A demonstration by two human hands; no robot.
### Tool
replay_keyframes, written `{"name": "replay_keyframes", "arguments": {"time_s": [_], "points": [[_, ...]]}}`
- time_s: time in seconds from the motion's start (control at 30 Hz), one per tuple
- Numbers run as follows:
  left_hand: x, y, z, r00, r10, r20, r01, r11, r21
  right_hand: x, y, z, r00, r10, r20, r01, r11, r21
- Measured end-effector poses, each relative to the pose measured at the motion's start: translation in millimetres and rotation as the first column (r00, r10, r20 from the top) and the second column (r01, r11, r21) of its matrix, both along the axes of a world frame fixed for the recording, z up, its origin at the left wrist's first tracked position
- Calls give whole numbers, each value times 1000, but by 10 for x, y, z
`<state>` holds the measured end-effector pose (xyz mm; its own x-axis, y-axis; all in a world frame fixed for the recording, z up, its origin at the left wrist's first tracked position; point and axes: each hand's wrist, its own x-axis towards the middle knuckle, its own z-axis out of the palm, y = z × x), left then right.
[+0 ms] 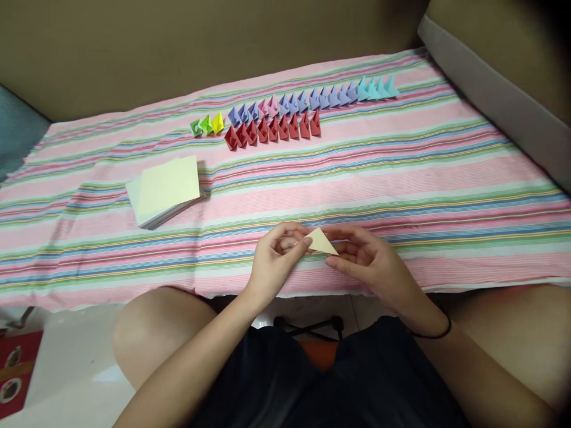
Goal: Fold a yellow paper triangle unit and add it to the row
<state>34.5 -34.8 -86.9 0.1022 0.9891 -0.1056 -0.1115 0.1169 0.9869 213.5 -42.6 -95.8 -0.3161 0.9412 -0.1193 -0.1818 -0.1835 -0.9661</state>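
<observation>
A pale yellow sheet of paper folded into a triangle (pixel 322 242) is held just above the near edge of the cloth. My left hand (pixel 280 252) pinches its left corner, thumb on top. At its right corner, my right hand (pixel 363 255) has the thumb at the lower edge and the fingers curled behind. To the left lies a stack of square paper (pixel 169 187), with a pale yellow sheet uppermost. Farther back stands a row of red folded paper pieces (pixel 273 129), and behind it a longer row of purple folded pieces (pixel 292 103).
Light blue folded pieces (pixel 377 88) end the back row at right; green and yellow ones (pixel 206 125) stand at left. A striped cloth (pixel 401 178) covers the table. A wall (pixel 200 47) rises behind, and a grey-edged panel (pixel 491 101) bounds the right.
</observation>
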Motion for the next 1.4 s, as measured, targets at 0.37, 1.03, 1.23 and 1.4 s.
{"name": "replay_keyframes", "arguments": {"time_s": [0.37, 1.03, 1.23, 1.4], "points": [[70, -115, -1, 990, -35, -137, 38, 999, 14, -52, -33, -13, 945, -247, 213, 165, 926, 341], [103, -183, 13, 931, -13, -366, 73, 986, 150, -193, -115, -20, 768, -473, 431, 104, 757, 645], [94, -135, 92, 998, -70, -5, 70, 998, 8, -126, -106, 15, 808, -467, 359, 146, 749, 646], [73, -122, 122, 994, -68, 86, 74, 995, -68, -124, -104, 11, 829, -453, 327, 192, 780, 595]]}}
